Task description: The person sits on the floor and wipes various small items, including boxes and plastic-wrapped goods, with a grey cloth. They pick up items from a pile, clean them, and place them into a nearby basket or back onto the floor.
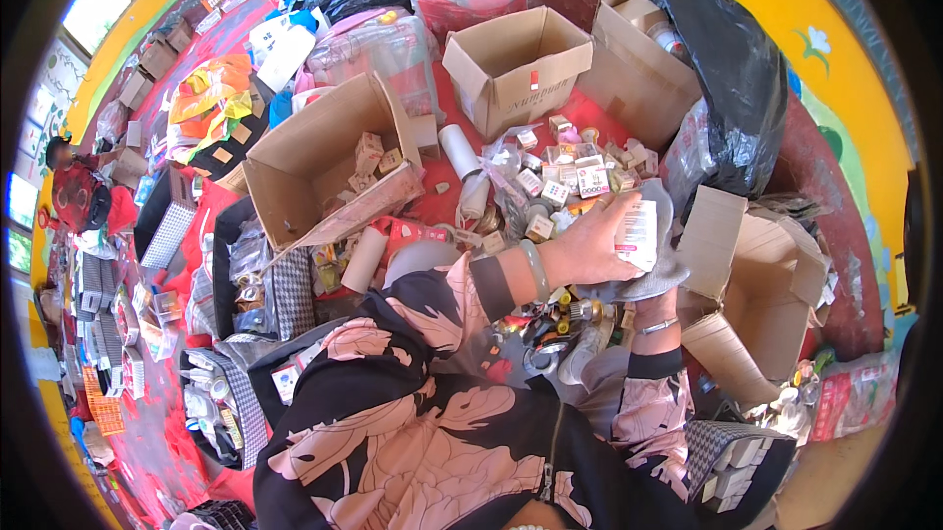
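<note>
My left hand [580, 250], a bangle on its wrist, is closed round a small white box [638, 235] with print on its side. My right hand [660, 306] is beside it, fingers curled into a grey cloth [664, 260] that lies against the box; its fingertips are mostly hidden. Just beyond the left hand is a heap of small boxes [592, 176] with clear plastic bags. Below my hands, dark and metallic small items [560, 334] lie jumbled near my lap.
Open cardboard boxes stand ahead: one at left [295, 167], one in the middle [519, 68], another at right [761, 279]. A black plastic bag [732, 68] hangs over a fourth. Checked bins [290, 284] with small goods are at my left. Another person [74, 186] is at the far left.
</note>
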Available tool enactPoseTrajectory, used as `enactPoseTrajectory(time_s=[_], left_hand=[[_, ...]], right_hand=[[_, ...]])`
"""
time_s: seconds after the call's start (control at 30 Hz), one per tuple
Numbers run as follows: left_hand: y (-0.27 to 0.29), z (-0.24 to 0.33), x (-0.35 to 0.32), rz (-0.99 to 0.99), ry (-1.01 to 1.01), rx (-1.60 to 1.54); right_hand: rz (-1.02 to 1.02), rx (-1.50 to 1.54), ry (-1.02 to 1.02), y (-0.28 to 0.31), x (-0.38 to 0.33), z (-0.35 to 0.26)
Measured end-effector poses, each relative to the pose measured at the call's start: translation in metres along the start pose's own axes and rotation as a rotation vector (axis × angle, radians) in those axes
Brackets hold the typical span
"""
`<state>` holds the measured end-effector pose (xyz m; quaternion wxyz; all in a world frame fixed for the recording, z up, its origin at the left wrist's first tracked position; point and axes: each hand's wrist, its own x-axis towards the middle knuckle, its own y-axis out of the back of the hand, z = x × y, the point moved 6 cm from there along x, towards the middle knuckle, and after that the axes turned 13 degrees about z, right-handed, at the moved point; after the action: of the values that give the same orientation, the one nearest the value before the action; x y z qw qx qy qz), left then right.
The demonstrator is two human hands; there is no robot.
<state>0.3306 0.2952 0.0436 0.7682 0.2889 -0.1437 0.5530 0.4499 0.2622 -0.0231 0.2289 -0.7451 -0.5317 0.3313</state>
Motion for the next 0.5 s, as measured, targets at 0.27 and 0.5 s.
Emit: enactPoseTrajectory(time_s=[0.27,0.5], left_hand=[[-0.001,-0.011,-0.005,-0.041,-0.034,0.215],[-0.020,0.013,-0.025,-0.206,-0.214,0.085]], right_hand=[[0.239,-0.161,0.038,0.011,-0.006,0.017],[0.083,0.200,0.029,0.062,0.014,0.036]])
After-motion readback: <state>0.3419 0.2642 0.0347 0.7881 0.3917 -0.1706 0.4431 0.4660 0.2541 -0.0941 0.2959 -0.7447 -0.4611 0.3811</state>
